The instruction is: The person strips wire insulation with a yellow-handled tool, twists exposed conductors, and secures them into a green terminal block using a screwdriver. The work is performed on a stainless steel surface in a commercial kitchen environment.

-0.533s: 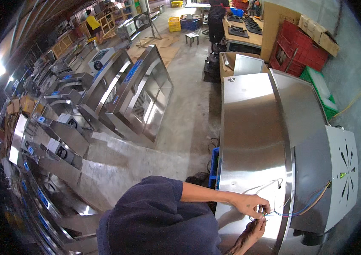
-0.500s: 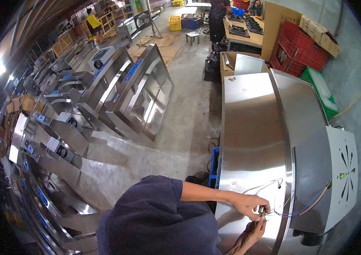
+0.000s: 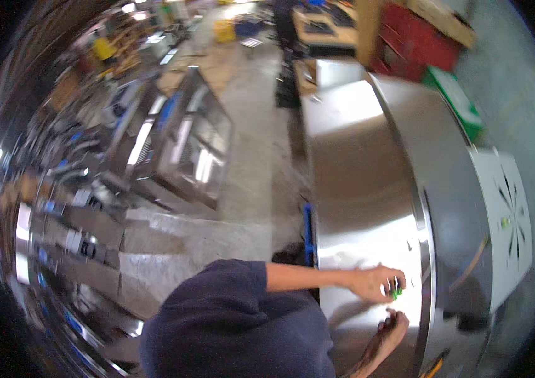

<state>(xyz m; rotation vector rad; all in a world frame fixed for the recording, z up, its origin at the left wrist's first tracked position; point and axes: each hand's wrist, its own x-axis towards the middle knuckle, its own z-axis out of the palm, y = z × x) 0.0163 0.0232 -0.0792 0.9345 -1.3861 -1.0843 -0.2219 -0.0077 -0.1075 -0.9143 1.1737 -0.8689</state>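
Observation:
My left hand (image 3: 374, 283) reaches over the shiny steel panel (image 3: 358, 208), its fingers closed around a small bright green thing (image 3: 396, 293) whose kind I cannot make out. Just nearer to me, my right hand (image 3: 394, 329) has curled fingers with the tips close together. Anything in them is too blurred to see. A small gap separates the two hands. Right of the panel stands a grey metal box (image 3: 456, 220) with a white slotted side plate (image 3: 508, 220). A tan wire or cable (image 3: 471, 263) slants across the box.
Yellow-handled tools (image 3: 434, 365) lie at the lower edge. Steel hood-like units (image 3: 185, 145) stand on the floor to the left. At the far right are red crates (image 3: 415, 44) and a green crate (image 3: 456, 101). A person in yellow (image 3: 103, 48) is far off.
The whole view has shifted and blurred. My hands, which met at the green thing and the wires, have come apart, the right one drawn nearer to me. The blue wires no longer show clearly.

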